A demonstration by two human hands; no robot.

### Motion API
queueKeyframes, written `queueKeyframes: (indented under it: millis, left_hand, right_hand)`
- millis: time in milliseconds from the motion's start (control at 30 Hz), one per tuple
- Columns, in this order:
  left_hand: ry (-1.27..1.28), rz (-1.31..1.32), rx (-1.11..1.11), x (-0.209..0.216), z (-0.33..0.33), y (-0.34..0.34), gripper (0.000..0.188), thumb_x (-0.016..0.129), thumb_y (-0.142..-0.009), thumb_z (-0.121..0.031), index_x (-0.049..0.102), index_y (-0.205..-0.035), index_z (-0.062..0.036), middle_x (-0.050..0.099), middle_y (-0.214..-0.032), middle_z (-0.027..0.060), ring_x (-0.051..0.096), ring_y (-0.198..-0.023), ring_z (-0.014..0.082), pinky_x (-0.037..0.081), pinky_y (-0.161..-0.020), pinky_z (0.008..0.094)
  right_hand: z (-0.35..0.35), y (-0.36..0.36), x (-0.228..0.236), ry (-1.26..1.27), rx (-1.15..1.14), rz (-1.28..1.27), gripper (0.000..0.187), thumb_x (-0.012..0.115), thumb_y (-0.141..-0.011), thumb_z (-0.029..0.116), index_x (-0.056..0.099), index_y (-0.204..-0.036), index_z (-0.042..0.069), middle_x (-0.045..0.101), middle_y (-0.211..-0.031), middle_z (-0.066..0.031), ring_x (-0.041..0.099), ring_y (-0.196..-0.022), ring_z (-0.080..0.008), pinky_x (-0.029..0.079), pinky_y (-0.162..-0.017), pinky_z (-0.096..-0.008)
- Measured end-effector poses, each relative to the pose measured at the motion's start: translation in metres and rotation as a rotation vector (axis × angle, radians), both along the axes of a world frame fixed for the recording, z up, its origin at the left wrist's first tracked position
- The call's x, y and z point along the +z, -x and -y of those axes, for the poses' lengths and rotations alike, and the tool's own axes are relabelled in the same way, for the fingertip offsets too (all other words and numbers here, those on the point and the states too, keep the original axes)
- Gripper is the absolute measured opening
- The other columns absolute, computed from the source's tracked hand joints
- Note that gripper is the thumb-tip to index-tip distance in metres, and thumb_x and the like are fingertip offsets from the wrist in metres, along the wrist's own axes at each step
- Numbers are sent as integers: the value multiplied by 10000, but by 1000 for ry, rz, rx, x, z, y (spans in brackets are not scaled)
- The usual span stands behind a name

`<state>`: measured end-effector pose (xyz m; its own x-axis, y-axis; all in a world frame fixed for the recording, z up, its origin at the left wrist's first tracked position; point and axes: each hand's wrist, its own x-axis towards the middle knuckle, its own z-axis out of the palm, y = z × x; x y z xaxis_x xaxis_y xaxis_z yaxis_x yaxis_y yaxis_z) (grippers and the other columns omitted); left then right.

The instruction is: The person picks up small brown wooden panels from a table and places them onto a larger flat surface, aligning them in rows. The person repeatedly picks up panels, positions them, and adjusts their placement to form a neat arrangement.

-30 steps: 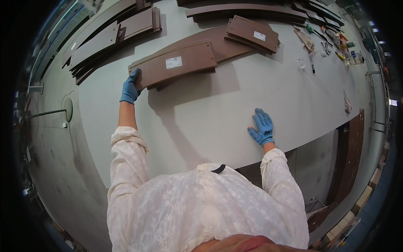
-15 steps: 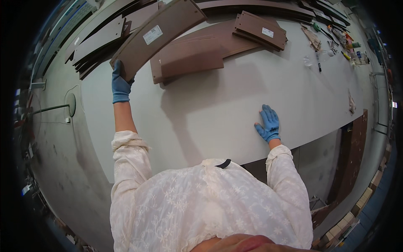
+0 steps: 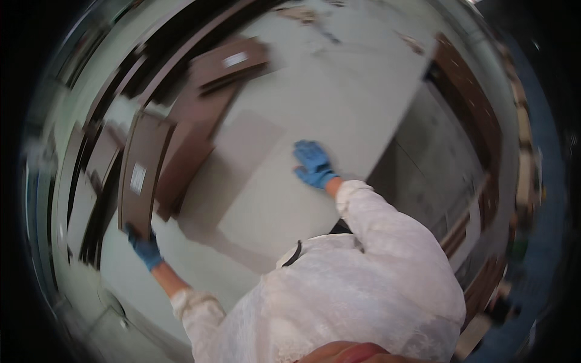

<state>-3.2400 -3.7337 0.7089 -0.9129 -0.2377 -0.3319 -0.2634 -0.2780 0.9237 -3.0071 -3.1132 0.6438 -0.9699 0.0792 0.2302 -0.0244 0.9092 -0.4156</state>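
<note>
Where the right hand (image 3: 313, 164) rests, pale tabletop (image 3: 345, 85), blue floor (image 3: 548, 233) beyond.

Motion blur softens detail; shadows (image 3: 229, 172) spread; dark edges bend.

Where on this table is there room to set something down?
Bare tabletop lies between the near panel stack and the gloved right hand, and beyond that hand, right of the far panel stack. The left side is crowded: brown panels lie beside the labelled panel in the left hand.
</note>
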Motion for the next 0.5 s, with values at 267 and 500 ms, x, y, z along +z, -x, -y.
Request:
queueKeyframes:
  millis: [267,500]
  left_hand:
    - [-64,13,-81,0,-44,10,727,748,-972,-495,518,-1525,-83,609,-1418,106,623,-1203,251,580,-928,348]
    - [-29,37,-7,0,-59,5,715,777,-942,-501,548,-1499,-115,621,-1368,99,643,-1113,238,588,-842,329]
  right_hand:
    - [80,112,24,-19,125,-181,606,755,-824,364,649,-1327,43,518,-1547,-228,461,-1459,-418,335,-1220,-566]
    - [162,208,65,-228,383,-227,712,743,-807,488,623,-1405,122,512,-1578,-165,451,-1477,-350,291,-1230,-566]
